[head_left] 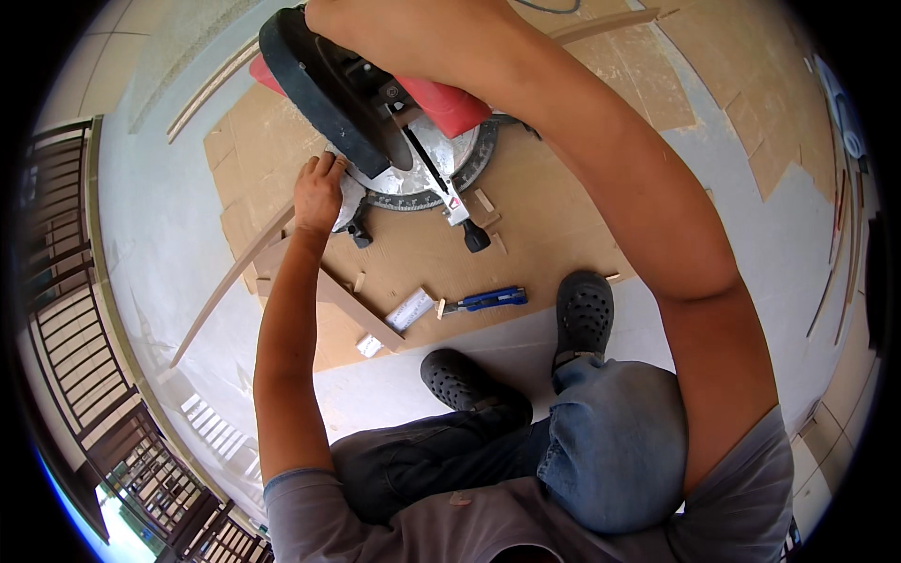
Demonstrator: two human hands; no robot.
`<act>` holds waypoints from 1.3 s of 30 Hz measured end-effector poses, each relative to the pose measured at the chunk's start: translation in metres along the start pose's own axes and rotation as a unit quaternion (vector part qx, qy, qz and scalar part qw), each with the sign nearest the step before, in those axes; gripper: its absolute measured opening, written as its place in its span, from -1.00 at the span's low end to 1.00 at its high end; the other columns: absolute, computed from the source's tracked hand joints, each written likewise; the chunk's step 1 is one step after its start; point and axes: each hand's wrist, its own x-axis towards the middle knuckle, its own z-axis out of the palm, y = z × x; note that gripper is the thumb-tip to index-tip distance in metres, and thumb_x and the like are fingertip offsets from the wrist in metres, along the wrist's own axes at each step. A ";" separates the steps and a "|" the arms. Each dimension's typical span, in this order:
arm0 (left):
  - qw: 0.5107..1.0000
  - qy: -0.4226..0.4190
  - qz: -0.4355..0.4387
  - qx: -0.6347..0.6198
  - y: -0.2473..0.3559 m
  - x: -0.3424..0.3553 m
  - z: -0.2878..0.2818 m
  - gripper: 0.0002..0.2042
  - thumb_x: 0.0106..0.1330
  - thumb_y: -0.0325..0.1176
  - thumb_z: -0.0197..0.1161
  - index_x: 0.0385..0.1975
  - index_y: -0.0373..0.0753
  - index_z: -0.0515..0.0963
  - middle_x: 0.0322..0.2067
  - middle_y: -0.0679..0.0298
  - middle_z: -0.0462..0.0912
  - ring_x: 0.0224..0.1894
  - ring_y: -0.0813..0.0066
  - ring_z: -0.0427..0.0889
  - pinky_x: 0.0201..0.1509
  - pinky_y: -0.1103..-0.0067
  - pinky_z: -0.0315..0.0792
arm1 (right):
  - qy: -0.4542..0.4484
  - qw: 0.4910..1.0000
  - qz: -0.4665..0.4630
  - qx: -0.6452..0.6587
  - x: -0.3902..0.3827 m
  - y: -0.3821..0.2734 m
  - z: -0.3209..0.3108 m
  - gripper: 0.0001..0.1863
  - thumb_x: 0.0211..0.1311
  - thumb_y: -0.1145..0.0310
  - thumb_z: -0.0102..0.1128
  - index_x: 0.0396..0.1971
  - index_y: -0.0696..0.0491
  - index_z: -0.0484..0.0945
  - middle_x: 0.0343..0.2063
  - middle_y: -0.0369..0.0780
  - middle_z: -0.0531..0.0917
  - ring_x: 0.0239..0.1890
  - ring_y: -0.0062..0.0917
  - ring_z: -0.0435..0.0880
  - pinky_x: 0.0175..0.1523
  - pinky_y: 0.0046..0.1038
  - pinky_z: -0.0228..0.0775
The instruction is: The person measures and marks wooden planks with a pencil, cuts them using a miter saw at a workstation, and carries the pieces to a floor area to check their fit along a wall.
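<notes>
A miter saw with a black guard, red body and silver round base stands on cardboard, its head tilted over the base. My left hand grips a long thin wooden strip at the saw's left side, fingertips beside the guard. The strip runs down toward the lower left. My right arm reaches across to the top of the saw, where my right hand is at the frame's edge with its fingers hidden.
A blue utility knife, a white packet, a wider board and offcuts lie on the cardboard near my dark clogs. Further strips and cardboard sheets lie at the right. A dark railing runs along the left.
</notes>
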 end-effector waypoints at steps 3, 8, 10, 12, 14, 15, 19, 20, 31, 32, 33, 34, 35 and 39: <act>1.000 -0.016 -0.008 0.009 0.003 0.002 -0.001 -0.66 0.13 -0.54 0.19 -0.07 -0.18 0.65 -0.24 0.28 0.55 -0.18 0.25 0.56 -0.08 0.38 0.53 | -0.030 0.998 0.048 0.000 0.011 0.007 0.009 -0.71 0.42 0.29 0.02 -0.07 0.22 0.45 -0.37 0.13 0.71 -0.25 0.05 0.72 -0.11 -0.05 0.53; 1.000 -0.011 -0.006 0.005 0.003 0.001 0.003 -0.59 0.12 -0.54 0.19 0.02 -0.16 0.64 -0.24 0.29 0.55 -0.18 0.26 0.55 -0.06 0.38 0.52 | -0.015 1.000 0.015 0.014 -0.006 0.004 -0.005 -0.71 0.42 0.27 0.05 -0.06 0.17 0.46 -0.35 0.08 0.72 -0.23 0.04 0.71 -0.11 -0.06 0.53; 1.000 -0.012 -0.005 0.007 -0.003 -0.002 0.007 -0.50 0.12 -0.54 0.18 0.14 -0.13 0.60 -0.24 0.29 0.54 -0.17 0.26 0.55 -0.05 0.39 0.52 | -0.012 1.000 0.015 0.020 -0.008 0.006 -0.002 -0.69 0.40 0.26 0.08 -0.02 0.15 0.47 -0.31 0.07 0.72 -0.20 0.04 0.71 -0.09 -0.07 0.53; 0.999 -0.017 -0.023 0.017 0.000 -0.002 0.006 -0.39 0.13 -0.55 0.18 0.29 -0.10 0.53 -0.23 0.29 0.53 -0.17 0.27 0.54 -0.02 0.40 0.52 | -0.004 1.000 0.023 0.017 -0.010 0.004 0.005 -0.66 0.37 0.24 0.13 0.03 0.11 0.47 -0.26 0.08 0.72 -0.16 0.03 0.72 -0.05 -0.09 0.54; 0.998 -0.043 -0.038 0.024 0.001 -0.004 0.001 -0.26 0.16 -0.54 0.16 0.47 -0.01 0.35 -0.23 0.30 0.53 -0.15 0.29 0.54 0.03 0.41 0.51 | 0.001 0.999 0.036 0.020 -0.013 0.003 0.010 -0.61 0.34 0.21 0.18 0.07 0.08 0.47 -0.20 0.09 0.72 -0.13 0.02 0.72 0.01 -0.13 0.54; 0.997 -0.065 -0.046 0.020 0.004 -0.001 -0.005 -0.26 0.19 -0.53 0.15 0.48 0.00 0.34 -0.22 0.31 0.54 -0.14 0.29 0.54 0.05 0.41 0.51 | 0.015 0.999 0.028 0.017 -0.015 0.011 0.018 -0.61 0.34 0.20 0.19 0.07 0.06 0.47 -0.20 0.08 0.71 -0.13 -0.01 0.73 0.02 -0.14 0.55; 0.994 -0.091 -0.062 0.013 0.008 0.007 -0.009 -0.29 0.25 -0.52 0.11 0.49 0.02 0.30 -0.15 0.32 0.57 -0.09 0.29 0.56 0.13 0.43 0.50 | 0.035 0.998 0.035 0.044 -0.040 0.025 0.029 -0.65 0.41 0.26 0.24 0.12 0.04 0.55 -0.21 -0.30 0.73 -0.25 -0.60 0.68 -0.12 -0.51 0.50; 0.994 -0.088 -0.059 0.021 0.006 0.003 -0.008 -0.30 0.26 -0.53 0.11 0.49 0.02 0.30 -0.14 0.33 0.56 -0.08 0.31 0.57 0.14 0.45 0.50 | 0.017 0.995 0.059 0.077 -0.047 0.024 0.031 -0.61 0.40 0.29 0.25 0.17 0.02 0.52 -0.11 -0.28 0.71 -0.19 -0.57 0.69 -0.06 -0.50 0.51; 0.996 -0.064 -0.067 -0.017 0.006 -0.007 -0.007 -0.32 0.26 -0.50 0.11 0.48 -0.03 0.31 -0.16 0.30 0.54 -0.08 0.28 0.56 0.14 0.40 0.49 | 0.022 0.992 0.033 0.123 -0.117 0.058 0.050 -0.51 0.38 0.51 0.23 0.28 0.12 0.37 -0.01 -0.16 0.61 -0.06 -0.55 0.63 0.06 -0.48 0.51; 0.996 -0.063 -0.067 -0.017 0.006 -0.007 -0.008 -0.32 0.26 -0.50 0.11 0.47 -0.03 0.32 -0.16 0.30 0.54 -0.08 0.28 0.56 0.14 0.40 0.49 | 0.025 0.993 0.022 0.117 -0.121 0.060 0.051 -0.50 0.38 0.51 0.23 0.28 0.12 0.37 -0.03 -0.16 0.61 -0.07 -0.56 0.63 0.06 -0.48 0.51; 0.996 -0.061 -0.066 -0.018 0.006 -0.007 -0.009 -0.32 0.26 -0.49 0.12 0.47 -0.04 0.32 -0.16 0.30 0.54 -0.08 0.28 0.55 0.14 0.40 0.49 | 0.029 0.993 0.011 0.111 -0.126 0.063 0.052 -0.50 0.38 0.52 0.23 0.28 0.12 0.36 -0.04 -0.16 0.61 -0.08 -0.56 0.62 0.06 -0.48 0.51; 0.996 -0.060 -0.065 -0.019 0.006 -0.007 -0.010 -0.32 0.26 -0.49 0.12 0.47 -0.04 0.33 -0.16 0.30 0.54 -0.08 0.28 0.55 0.14 0.40 0.49 | 0.027 0.993 0.008 0.112 -0.133 0.068 0.054 -0.50 0.38 0.53 0.23 0.28 0.12 0.36 -0.05 -0.16 0.61 -0.08 -0.56 0.62 0.06 -0.48 0.51; 0.996 -0.060 -0.066 -0.016 0.005 -0.006 -0.010 -0.33 0.26 -0.49 0.12 0.47 -0.04 0.33 -0.16 0.30 0.54 -0.08 0.28 0.55 0.14 0.40 0.49 | 0.026 0.993 0.004 0.112 -0.139 0.074 0.056 -0.50 0.38 0.53 0.23 0.28 0.12 0.36 -0.06 -0.16 0.61 -0.08 -0.57 0.62 0.06 -0.47 0.51; 0.996 -0.056 -0.066 -0.019 0.007 0.002 -0.007 -0.32 0.25 -0.48 0.13 0.47 -0.04 0.33 -0.16 0.29 0.54 -0.08 0.27 0.55 0.14 0.41 0.49 | 0.029 0.996 -0.019 0.086 -0.140 0.080 0.053 -0.50 0.38 0.51 0.23 0.29 0.11 0.36 -0.07 -0.18 0.62 -0.09 -0.56 0.63 0.02 -0.47 0.53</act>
